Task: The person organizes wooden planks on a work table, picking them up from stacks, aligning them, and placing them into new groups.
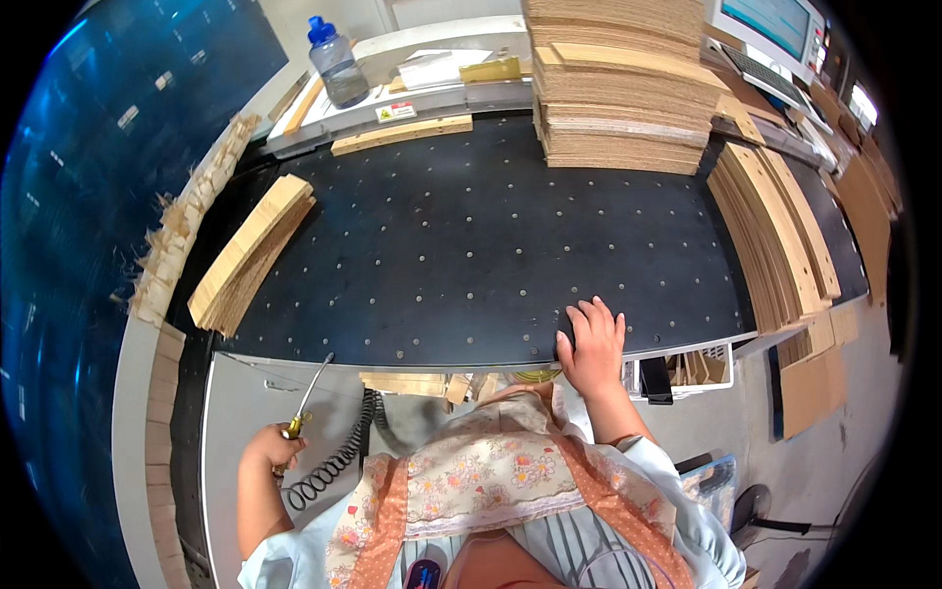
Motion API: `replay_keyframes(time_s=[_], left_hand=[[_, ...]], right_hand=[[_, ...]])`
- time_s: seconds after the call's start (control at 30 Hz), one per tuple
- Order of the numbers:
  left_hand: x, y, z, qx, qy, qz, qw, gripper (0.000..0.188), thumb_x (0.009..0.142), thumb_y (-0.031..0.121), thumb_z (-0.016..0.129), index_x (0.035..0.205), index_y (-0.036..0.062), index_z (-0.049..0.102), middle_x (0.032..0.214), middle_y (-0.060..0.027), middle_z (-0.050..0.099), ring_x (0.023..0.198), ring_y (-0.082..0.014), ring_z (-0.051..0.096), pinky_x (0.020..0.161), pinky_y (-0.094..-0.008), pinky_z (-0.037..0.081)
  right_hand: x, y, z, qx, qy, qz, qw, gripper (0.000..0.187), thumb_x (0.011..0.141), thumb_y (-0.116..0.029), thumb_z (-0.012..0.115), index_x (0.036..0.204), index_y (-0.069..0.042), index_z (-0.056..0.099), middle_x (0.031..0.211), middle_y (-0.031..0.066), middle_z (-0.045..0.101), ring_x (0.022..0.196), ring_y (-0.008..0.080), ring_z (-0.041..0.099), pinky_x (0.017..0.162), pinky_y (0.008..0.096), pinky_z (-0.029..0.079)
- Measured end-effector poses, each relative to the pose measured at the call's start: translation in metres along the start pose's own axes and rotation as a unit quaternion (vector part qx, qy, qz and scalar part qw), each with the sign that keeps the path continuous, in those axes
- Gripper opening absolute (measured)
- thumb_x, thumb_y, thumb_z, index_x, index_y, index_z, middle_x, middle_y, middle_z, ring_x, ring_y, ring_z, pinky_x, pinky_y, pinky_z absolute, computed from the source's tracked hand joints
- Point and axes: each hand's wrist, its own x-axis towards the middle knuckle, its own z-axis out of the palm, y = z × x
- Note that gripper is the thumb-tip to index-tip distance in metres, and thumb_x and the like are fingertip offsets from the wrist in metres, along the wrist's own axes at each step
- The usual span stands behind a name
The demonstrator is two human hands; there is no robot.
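Note:
My left hand [273,448] is closed round an air blow gun [295,426] at the lower left. Its thin metal nozzle points up toward the front edge of the black table [432,265], and a black coiled hose [329,476] hangs beside it. My right hand [595,344] lies flat on the table's front edge, fingers stretched out, holding nothing. Small round studs dot the dark surface in rows. A short stack of wooden strips [252,257] stands at the table's left, and a longer row of strips [770,236] at its right.
A tall stack of wooden boards [628,98] stands at the back right, near a monitor [770,29] and keyboard [763,74]. Behind the table are a water bottle [340,69] and a wooden strip [402,134]. A blue panel [108,196] rises on the left. Below the front edge sits a white crate [721,368].

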Motion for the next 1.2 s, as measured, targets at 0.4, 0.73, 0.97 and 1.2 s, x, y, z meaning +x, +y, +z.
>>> replay_keyframes(time_s=[0.4,0.73,0.97,1.2], left_hand=[[0.102,-0.054,0.109,-0.446,0.169,0.137,0.868,0.017,0.082,0.017,0.066,0.091,0.0052,0.057,0.076,0.0003,0.059,0.063,-0.0100,0.049,0.055,-0.0256,0.042],[0.196,-0.083,0.078,-0.647,0.283,0.102,0.701,0.022,0.083,0.016,0.066,0.099,0.0031,0.057,0.087,-0.0025,0.059,0.077,-0.0112,0.053,0.071,-0.0268,0.043],[0.252,-0.101,0.070,-0.718,0.332,0.052,0.610,0.022,0.079,0.010,0.068,0.098,0.0047,0.057,0.087,-0.0002,0.058,0.078,-0.0108,0.052,0.071,-0.0263,0.043],[0.309,-0.110,0.088,-0.654,0.346,-0.107,0.664,0.015,0.081,0.011,0.066,0.091,0.0037,0.059,0.077,0.0008,0.056,0.069,-0.0104,0.048,0.064,-0.0271,0.042]], right_hand=[[0.038,-0.083,0.045,0.009,-0.147,-0.132,0.980,0.073,0.079,-0.045,0.060,0.128,0.006,0.039,0.137,0.0234,0.034,0.131,0.0341,0.028,0.102,0.0550,0.024],[0.012,-0.209,0.088,0.407,-0.403,-0.442,0.690,0.021,0.082,-0.016,0.050,0.098,-0.008,0.061,0.091,0.0086,0.062,0.089,0.0276,0.058,0.082,0.0359,0.046],[0.023,-0.143,0.048,0.477,-0.111,0.142,0.860,0.012,0.089,-0.006,0.052,0.096,0.000,0.061,0.087,0.0056,0.061,0.078,0.0109,0.058,0.070,0.0241,0.047],[0.026,-0.142,0.056,0.040,-0.033,-0.080,0.995,0.015,0.076,0.000,0.059,0.091,-0.002,0.059,0.085,0.0112,0.058,0.080,0.0249,0.054,0.074,0.0335,0.043]])
